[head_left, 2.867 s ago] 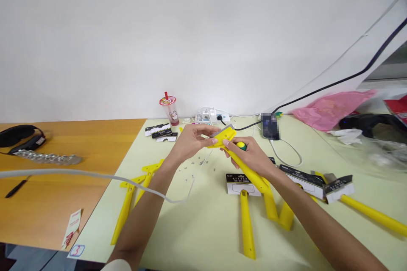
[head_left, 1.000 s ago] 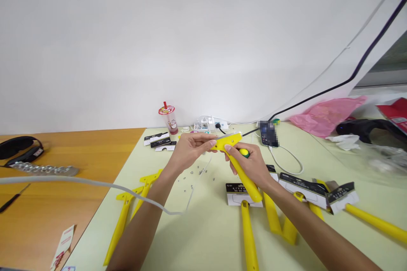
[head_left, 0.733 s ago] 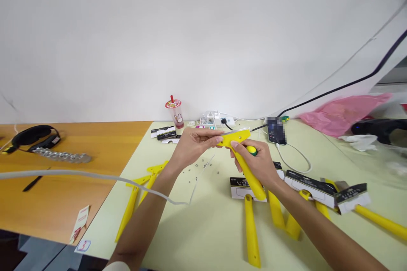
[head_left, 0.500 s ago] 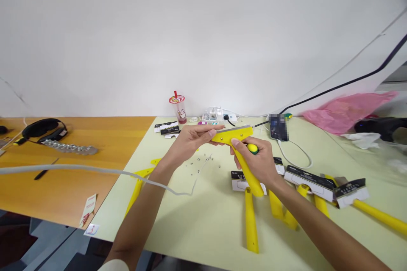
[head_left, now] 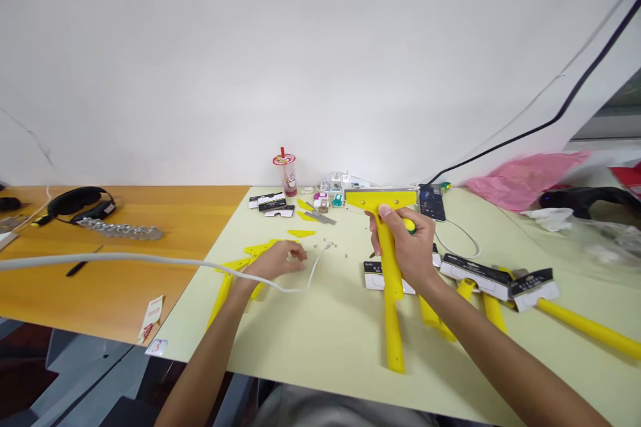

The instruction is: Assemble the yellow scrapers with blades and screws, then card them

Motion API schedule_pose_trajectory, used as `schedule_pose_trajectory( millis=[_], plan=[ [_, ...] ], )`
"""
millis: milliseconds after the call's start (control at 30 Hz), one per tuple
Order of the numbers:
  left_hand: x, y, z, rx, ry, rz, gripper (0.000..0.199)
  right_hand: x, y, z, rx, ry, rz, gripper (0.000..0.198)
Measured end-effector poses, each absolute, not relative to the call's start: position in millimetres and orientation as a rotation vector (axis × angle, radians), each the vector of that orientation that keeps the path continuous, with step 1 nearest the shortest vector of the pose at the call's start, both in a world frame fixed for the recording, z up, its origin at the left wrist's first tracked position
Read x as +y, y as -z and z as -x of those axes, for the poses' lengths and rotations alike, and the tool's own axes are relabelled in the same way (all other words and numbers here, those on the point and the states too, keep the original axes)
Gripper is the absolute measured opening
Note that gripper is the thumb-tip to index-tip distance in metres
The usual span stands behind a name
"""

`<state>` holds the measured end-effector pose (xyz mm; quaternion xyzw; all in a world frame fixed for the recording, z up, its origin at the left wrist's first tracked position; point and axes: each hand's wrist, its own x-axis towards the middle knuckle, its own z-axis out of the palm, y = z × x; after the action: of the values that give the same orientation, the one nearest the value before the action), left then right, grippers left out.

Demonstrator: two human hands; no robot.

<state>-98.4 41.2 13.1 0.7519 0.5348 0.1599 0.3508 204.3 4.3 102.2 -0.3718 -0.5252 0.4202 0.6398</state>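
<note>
The right hand [head_left: 408, 243] is closing firmly around the handle of a yellow scraper [head_left: 387, 250], and is keeping a yellow-and-green tool [head_left: 410, 225] tucked in the same grip. The scraper is standing out above the pale table [head_left: 320, 340], blade edge facing the wall [head_left: 320, 67]. The left hand [head_left: 280, 260] is curving half-open, thumb and fingers apart, gripping nothing that I am seeing. It is reaching low beside yellow handles [head_left: 219, 300], near scattered metal bits [head_left: 330, 244]; table contact is remaining unclear.
</note>
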Motion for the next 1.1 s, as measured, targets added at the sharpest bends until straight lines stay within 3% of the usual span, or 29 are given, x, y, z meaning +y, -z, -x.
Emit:
schedule_pose_trajectory(
  millis=[333,700,900,1100],
  plan=[
    [44,-1,93,1.455,-0.321,-1.924,0.018,14,-132,-183,-1.231,-0.941,0.806,0.061],
    [36,12,88,1.354,-0.407,-2.071,0.012,19,-124,-178,-1.289,-0.987,0.724,0.058],
    [25,14,85,1.328,-0.519,-2.118,0.009,14,-126,-178,-1.331,-0.999,0.691,0.058],
    [25,15,83,1.446,-0.773,-2.008,0.019,7,-128,-175,-1.365,-1.001,0.685,0.059]
  ],
)
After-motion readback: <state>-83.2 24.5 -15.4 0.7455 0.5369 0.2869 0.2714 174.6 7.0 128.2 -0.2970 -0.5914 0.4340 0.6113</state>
